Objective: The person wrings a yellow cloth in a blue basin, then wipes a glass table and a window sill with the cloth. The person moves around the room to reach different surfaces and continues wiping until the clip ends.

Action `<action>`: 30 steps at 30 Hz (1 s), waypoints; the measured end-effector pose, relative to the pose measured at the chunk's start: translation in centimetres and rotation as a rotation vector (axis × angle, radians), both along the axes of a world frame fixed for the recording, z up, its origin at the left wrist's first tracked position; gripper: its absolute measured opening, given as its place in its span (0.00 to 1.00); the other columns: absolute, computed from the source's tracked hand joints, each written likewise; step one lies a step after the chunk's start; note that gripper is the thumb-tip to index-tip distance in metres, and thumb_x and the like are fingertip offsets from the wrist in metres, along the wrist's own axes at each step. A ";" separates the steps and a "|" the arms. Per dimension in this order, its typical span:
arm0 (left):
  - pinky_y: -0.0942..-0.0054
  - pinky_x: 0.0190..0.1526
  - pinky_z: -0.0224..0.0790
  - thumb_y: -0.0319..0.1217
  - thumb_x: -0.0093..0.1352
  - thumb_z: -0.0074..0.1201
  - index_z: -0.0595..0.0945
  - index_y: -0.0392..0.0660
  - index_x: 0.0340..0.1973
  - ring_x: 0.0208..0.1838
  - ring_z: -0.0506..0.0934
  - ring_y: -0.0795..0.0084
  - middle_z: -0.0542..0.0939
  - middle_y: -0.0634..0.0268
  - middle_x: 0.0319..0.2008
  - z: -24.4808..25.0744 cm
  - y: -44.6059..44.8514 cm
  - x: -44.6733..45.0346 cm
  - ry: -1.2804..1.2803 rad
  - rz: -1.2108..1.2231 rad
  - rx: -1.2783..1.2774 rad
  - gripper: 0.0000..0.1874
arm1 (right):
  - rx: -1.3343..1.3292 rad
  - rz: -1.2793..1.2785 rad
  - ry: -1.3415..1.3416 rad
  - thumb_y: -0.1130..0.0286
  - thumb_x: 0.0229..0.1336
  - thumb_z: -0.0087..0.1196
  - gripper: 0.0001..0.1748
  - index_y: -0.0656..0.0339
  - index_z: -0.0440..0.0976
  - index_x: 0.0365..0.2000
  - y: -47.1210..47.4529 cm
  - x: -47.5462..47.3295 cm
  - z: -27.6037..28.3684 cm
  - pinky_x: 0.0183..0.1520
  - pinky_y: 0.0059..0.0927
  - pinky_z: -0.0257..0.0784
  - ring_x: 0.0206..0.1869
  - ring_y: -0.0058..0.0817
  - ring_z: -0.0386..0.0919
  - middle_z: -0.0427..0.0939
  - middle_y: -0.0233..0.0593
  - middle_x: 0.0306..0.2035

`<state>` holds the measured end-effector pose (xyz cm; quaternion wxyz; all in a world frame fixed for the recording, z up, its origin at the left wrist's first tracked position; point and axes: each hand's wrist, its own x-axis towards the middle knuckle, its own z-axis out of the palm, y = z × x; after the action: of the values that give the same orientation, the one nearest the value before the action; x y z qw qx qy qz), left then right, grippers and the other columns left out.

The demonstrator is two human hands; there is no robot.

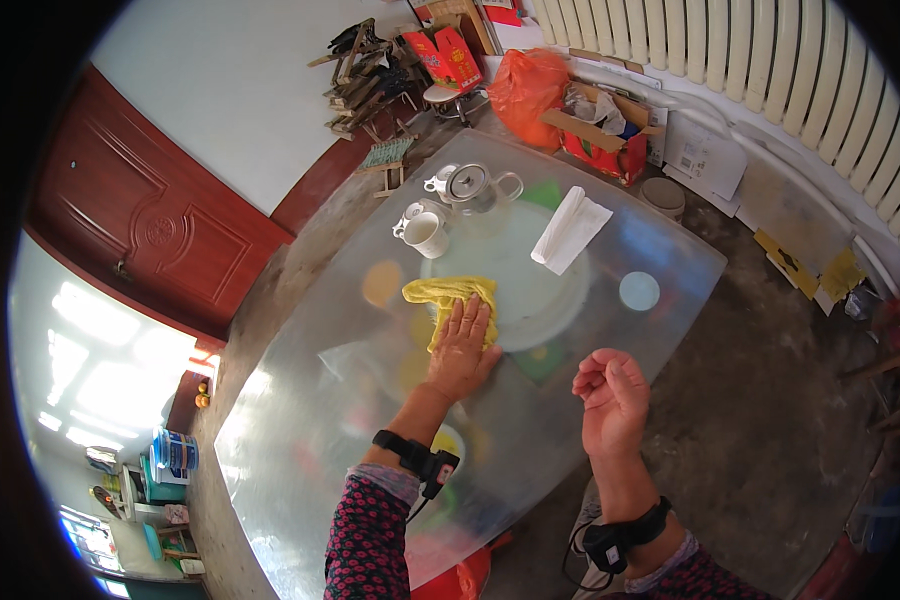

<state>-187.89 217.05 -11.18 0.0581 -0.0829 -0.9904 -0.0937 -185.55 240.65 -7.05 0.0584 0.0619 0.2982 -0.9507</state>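
My left hand (463, 349) lies flat, palm down, on a yellow cloth (450, 291) spread on the table (285, 420), which has a clear plastic cover. Raised over the table's near right edge, my right hand (613, 401) has its fingers loosely curled and holds nothing. Beyond the cloth are a white cup (426, 235) and a glass teapot with a metal lid (469, 184), with more white cups beside them. A folded white paper towel (570, 229) rests to the right of the teapot.
Past the table's far edge are an orange plastic bag (529, 94), an open cardboard box (600, 142) and a lidded bucket (661, 196). A small stool (387, 154) stands at the far left corner. Under the near edge is a red bag (457, 577).
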 end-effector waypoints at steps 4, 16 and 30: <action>0.55 0.66 0.38 0.44 0.65 0.43 0.55 0.40 0.63 0.69 0.47 0.47 0.50 0.52 0.67 0.4 0.9 0.4 -0.040 0.001 -0.022 0.35 | 0.003 -0.014 -0.009 0.69 0.56 0.48 0.09 0.64 0.71 0.35 0.0 -0.1 -0.1 0.33 0.23 0.67 0.27 0.23 0.73 0.76 0.37 0.29; 0.55 0.66 0.41 0.45 0.65 0.45 0.57 0.39 0.62 0.68 0.49 0.47 0.53 0.51 0.66 0.8 2.3 1.1 0.002 -0.038 -0.035 0.35 | 0.041 0.009 0.002 0.65 0.55 0.49 0.11 0.62 0.71 0.34 -0.2 0.0 -0.1 0.33 0.25 0.67 0.28 0.24 0.72 0.76 0.36 0.29; 0.53 0.63 0.46 0.48 0.61 0.49 0.61 0.37 0.59 0.65 0.54 0.46 0.57 0.49 0.63 2.3 5.8 3.1 0.008 -0.127 -0.016 0.37 | -0.003 -0.008 -0.034 0.71 0.55 0.49 0.08 0.64 0.72 0.34 0.0 -0.4 -0.2 0.32 0.22 0.67 0.26 0.22 0.72 0.76 0.37 0.28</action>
<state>-184.75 222.81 -8.89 0.0554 -0.1463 -0.9837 -0.0891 -185.94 240.69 -7.21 0.0596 0.0791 0.2953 -0.9502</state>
